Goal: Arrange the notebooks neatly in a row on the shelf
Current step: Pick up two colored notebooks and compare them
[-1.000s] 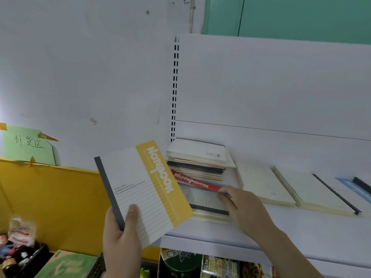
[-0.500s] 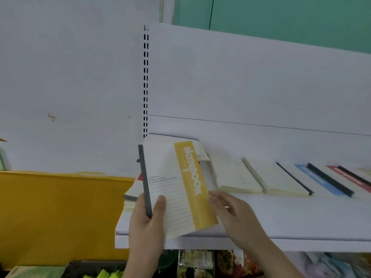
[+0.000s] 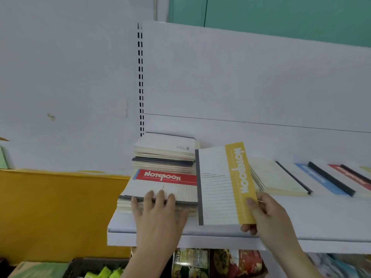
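The yellow-striped white paper notebook has passed from my left hand to my right hand, which now pinches its yellow edge, thumb on the cover and fingers beneath. It hangs just above the white metal shelf, between the leftover pile and the row of flat notebooks fanned out to the right. My freed left hand lies with fingers straight on the red-banded lined notebook topping the near stack. I judge the yellow one goes down next as the row's left end, with the stacks left to spread.
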Demonstrator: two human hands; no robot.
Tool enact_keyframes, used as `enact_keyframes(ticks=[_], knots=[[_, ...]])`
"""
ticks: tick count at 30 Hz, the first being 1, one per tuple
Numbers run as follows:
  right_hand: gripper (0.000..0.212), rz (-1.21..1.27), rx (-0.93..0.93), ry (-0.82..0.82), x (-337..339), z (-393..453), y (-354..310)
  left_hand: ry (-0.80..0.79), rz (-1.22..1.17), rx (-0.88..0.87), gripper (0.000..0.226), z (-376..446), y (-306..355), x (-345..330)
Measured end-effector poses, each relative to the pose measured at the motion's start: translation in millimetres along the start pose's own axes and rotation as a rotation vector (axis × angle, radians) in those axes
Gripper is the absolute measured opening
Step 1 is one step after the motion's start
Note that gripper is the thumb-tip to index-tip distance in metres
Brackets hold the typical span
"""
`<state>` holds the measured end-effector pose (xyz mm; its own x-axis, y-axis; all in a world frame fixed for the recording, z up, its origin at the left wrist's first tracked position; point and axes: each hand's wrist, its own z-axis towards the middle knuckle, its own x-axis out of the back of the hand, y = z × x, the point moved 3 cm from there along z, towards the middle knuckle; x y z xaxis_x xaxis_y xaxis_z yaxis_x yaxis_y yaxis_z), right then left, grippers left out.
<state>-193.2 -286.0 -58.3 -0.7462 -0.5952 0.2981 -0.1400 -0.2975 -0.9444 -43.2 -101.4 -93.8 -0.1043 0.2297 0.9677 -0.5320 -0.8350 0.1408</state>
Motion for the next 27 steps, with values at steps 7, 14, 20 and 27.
enact_keyframes(ticks=[7,14,20,27], knots=[[0.012,0.058,0.033,-0.086,7,24,7,0.345,-0.169,0.143,0.056,-4,-4,4],[0.013,0.029,0.111,-0.213,27,42,17,-0.066,-0.310,0.574,0.063,-4,17,11],[0.012,0.067,0.101,-0.262,39,49,31,-0.013,-0.835,0.586,0.046,-15,20,11],[0.012,0.164,0.150,-0.224,53,49,29,0.301,-1.172,0.490,0.018,-35,34,39]])
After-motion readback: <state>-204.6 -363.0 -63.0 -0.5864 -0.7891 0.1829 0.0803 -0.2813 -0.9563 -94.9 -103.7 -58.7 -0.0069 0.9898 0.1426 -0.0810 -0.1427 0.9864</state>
